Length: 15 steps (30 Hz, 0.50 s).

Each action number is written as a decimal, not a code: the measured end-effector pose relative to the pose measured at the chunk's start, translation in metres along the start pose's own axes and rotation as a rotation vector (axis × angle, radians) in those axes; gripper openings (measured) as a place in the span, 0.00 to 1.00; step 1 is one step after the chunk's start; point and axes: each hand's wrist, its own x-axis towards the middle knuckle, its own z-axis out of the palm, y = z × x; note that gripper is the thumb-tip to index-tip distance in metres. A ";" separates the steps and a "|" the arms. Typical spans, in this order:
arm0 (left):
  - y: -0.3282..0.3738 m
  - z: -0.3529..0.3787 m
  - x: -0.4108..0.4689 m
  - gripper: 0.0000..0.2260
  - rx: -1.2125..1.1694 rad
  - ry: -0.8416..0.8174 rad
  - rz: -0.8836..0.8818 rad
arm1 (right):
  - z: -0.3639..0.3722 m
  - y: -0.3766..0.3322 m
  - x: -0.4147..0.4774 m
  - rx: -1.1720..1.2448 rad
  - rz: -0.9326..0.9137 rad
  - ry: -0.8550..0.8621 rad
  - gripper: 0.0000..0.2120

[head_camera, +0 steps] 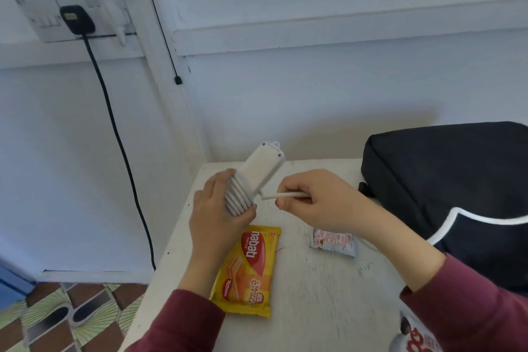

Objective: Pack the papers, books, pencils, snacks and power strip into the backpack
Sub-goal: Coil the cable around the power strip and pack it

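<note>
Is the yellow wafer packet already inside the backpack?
No, the yellow wafer packet lies flat on the white table, to the left of the dark backpack and apart from it.

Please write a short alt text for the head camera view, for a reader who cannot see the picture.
A person's left hand holds a white power strip with its cord wound round it, while the right hand pinches the loose cord end. Below, on a white table, lie a yellow wafer pack and a small snack packet, beside a dark backpack.

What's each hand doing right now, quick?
Left hand: closed around the power strip and its wound cord.
Right hand: closed, pinching the loose cord end.
</note>
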 end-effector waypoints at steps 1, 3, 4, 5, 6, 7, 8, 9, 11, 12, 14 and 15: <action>0.001 0.005 -0.005 0.32 -0.005 -0.021 -0.015 | 0.002 -0.001 -0.003 -0.036 0.007 -0.024 0.14; 0.001 0.012 -0.013 0.32 0.006 -0.074 -0.028 | 0.007 -0.001 -0.008 -0.085 0.015 -0.076 0.14; 0.001 0.014 -0.015 0.32 0.029 -0.103 -0.016 | 0.010 0.000 -0.011 -0.099 0.018 -0.099 0.14; 0.000 0.016 -0.017 0.32 0.063 -0.122 0.014 | 0.012 0.001 -0.013 -0.102 0.025 -0.118 0.14; 0.000 0.018 -0.017 0.32 0.098 -0.129 0.053 | 0.014 0.002 -0.014 -0.099 0.036 -0.132 0.13; 0.000 0.018 -0.016 0.32 0.121 -0.132 0.082 | 0.015 0.002 -0.016 -0.097 0.045 -0.142 0.13; 0.001 0.019 -0.015 0.31 0.131 -0.137 0.092 | 0.015 0.003 -0.017 -0.098 0.051 -0.149 0.13; 0.002 0.019 -0.013 0.31 0.131 -0.144 0.090 | 0.015 0.003 -0.018 -0.100 0.054 -0.152 0.13; 0.004 0.020 -0.012 0.30 0.138 -0.152 0.087 | 0.015 0.003 -0.020 -0.110 0.057 -0.156 0.13; 0.005 0.021 -0.012 0.30 0.147 -0.149 0.093 | 0.015 0.003 -0.021 -0.114 0.059 -0.160 0.12; 0.006 0.023 -0.012 0.31 0.153 -0.146 0.099 | 0.014 0.001 -0.022 -0.122 0.060 -0.167 0.12; 0.007 0.023 -0.012 0.30 0.147 -0.149 0.097 | 0.014 0.000 -0.023 -0.133 0.056 -0.168 0.13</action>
